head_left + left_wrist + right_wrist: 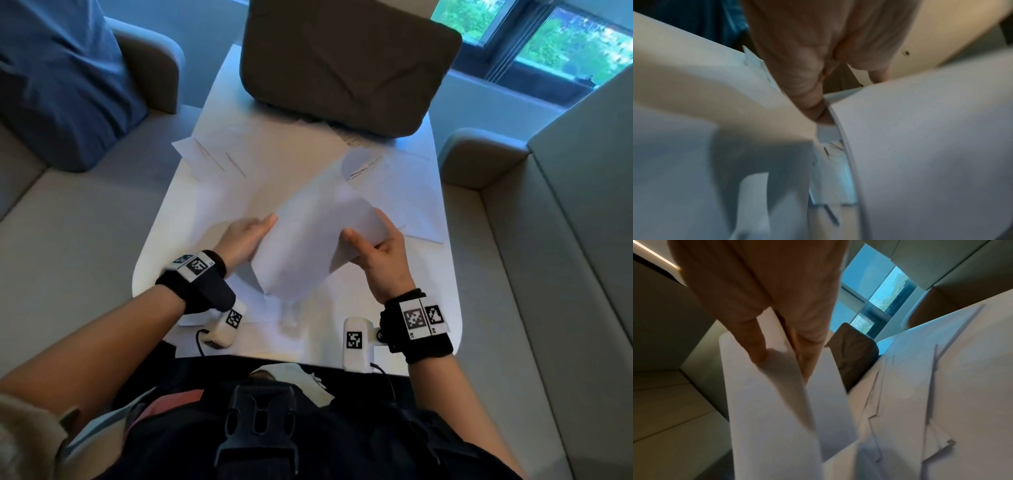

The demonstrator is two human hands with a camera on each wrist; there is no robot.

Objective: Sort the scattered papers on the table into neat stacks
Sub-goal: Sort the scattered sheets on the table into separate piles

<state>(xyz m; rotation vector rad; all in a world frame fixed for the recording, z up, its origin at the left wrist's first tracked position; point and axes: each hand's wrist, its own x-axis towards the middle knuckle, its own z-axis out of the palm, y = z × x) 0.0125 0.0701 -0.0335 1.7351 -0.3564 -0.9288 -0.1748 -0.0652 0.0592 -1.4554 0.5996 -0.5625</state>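
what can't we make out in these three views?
- Sheet count in the held papers: head view, motion blur.
- Left hand fingers: head view, behind the papers; left wrist view blurred.
- Print on the loose sheets: too small.
- Sheets under the brown cushion: covered.

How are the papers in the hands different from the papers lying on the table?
The held papers are lifted and bent, gripped by the left hand and right hand. The table papers lie flat, scattered and untouched. Both are white sheets.
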